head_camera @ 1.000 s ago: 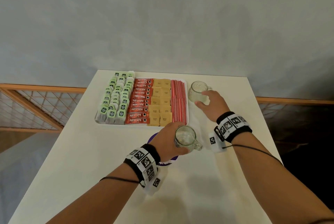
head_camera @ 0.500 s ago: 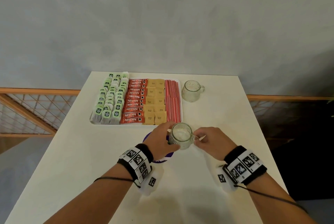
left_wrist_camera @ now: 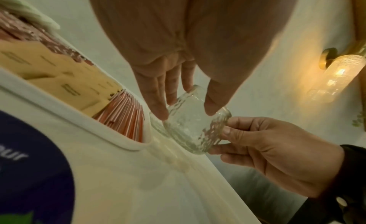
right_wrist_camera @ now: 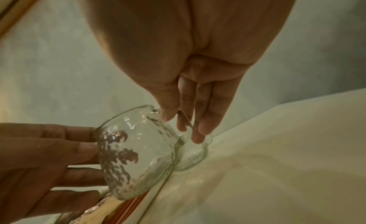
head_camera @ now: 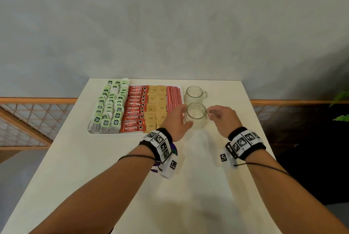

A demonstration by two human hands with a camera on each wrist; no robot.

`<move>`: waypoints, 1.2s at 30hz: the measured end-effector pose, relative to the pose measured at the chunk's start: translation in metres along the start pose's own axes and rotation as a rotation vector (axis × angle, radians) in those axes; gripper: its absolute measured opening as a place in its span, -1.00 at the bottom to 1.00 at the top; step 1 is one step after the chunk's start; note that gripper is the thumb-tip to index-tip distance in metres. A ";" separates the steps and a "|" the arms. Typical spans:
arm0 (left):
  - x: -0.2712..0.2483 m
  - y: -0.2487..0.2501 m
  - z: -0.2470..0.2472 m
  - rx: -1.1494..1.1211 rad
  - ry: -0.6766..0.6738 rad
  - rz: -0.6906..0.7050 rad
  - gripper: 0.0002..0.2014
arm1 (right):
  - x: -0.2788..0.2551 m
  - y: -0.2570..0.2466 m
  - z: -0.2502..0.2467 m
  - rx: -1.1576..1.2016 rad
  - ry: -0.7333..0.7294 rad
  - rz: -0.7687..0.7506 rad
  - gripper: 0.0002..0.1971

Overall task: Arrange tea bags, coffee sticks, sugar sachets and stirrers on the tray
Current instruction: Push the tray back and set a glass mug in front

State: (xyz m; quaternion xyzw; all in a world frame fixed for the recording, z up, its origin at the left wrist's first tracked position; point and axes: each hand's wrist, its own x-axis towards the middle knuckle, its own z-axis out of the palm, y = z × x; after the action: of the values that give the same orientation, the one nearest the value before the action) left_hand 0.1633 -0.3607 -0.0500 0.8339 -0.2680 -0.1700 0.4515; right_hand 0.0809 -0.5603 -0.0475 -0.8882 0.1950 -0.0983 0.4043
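Beside the right edge of the tray (head_camera: 180, 90), just off the stirrers (head_camera: 172, 98), a glass mug (head_camera: 196, 118) is being held upright between both hands: the left hand (head_camera: 176, 122) is cupping its body, the right hand (head_camera: 223, 118) is pinching the handle, which is pointing right. A second mug (head_camera: 194, 94) is standing immediately behind, toward the table's (head_camera: 94, 167) far edge, so the next placement is probably going directly in front of it.
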 end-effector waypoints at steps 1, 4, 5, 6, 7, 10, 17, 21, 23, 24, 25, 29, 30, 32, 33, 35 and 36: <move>0.005 0.000 0.002 0.011 -0.012 -0.011 -0.38 | 0.004 0.002 0.002 -0.002 0.004 0.020 -0.80; 0.015 -0.001 0.010 0.040 -0.058 -0.060 -0.38 | 0.010 0.012 0.007 -0.004 0.004 0.072 -0.79; 0.017 -0.004 0.013 0.045 -0.067 -0.070 -0.38 | 0.010 0.014 0.009 0.004 0.001 0.088 -0.79; 0.019 -0.005 0.015 0.052 -0.072 -0.079 -0.38 | 0.010 0.017 0.010 0.017 -0.002 0.105 -0.79; 0.020 -0.007 0.017 0.064 -0.074 -0.085 -0.38 | 0.010 0.019 0.011 0.027 -0.007 0.117 -0.80; 0.021 -0.009 0.019 0.084 -0.053 -0.094 -0.40 | 0.008 0.021 0.013 0.035 -0.018 0.129 -0.79; 0.021 -0.009 0.018 0.112 -0.025 -0.094 -0.40 | 0.007 0.015 0.004 -0.006 0.021 0.131 -0.78; 0.024 -0.010 0.017 0.106 -0.023 -0.087 -0.42 | 0.005 0.014 0.006 -0.030 0.024 0.114 -0.82; 0.026 -0.009 0.017 0.104 -0.025 -0.091 -0.43 | 0.007 0.012 0.006 -0.056 0.020 0.107 -0.80; 0.027 -0.007 0.016 0.105 -0.024 -0.095 -0.43 | 0.009 0.011 0.006 -0.062 0.020 0.108 -0.80; 0.028 -0.007 0.016 0.108 -0.024 -0.101 -0.43 | 0.010 0.009 0.005 -0.067 0.018 0.108 -0.80; 0.032 -0.006 0.014 0.094 -0.039 -0.120 -0.44 | 0.018 0.003 0.001 -0.086 0.006 0.111 -0.80; 0.034 -0.005 0.013 0.082 -0.043 -0.137 -0.41 | 0.021 0.001 -0.001 -0.084 0.006 0.109 -0.78; 0.040 -0.001 0.008 0.027 -0.042 -0.161 -0.36 | 0.029 -0.003 -0.004 -0.061 -0.007 0.098 -0.71; 0.043 0.002 0.006 -0.011 -0.041 -0.173 -0.34 | 0.034 -0.006 -0.004 -0.046 -0.024 0.087 -0.66; 0.050 0.011 0.001 -0.098 -0.050 -0.198 -0.29 | 0.041 -0.012 -0.003 -0.037 -0.072 0.061 -0.59; 0.053 0.015 -0.001 -0.144 -0.058 -0.200 -0.28 | 0.045 -0.014 -0.002 -0.030 -0.103 0.053 -0.56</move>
State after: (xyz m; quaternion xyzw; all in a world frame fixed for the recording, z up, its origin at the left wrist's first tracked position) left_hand 0.2021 -0.3985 -0.0391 0.8166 -0.1835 -0.2569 0.4831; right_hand 0.1244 -0.5725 -0.0347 -0.8927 0.1987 -0.0389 0.4027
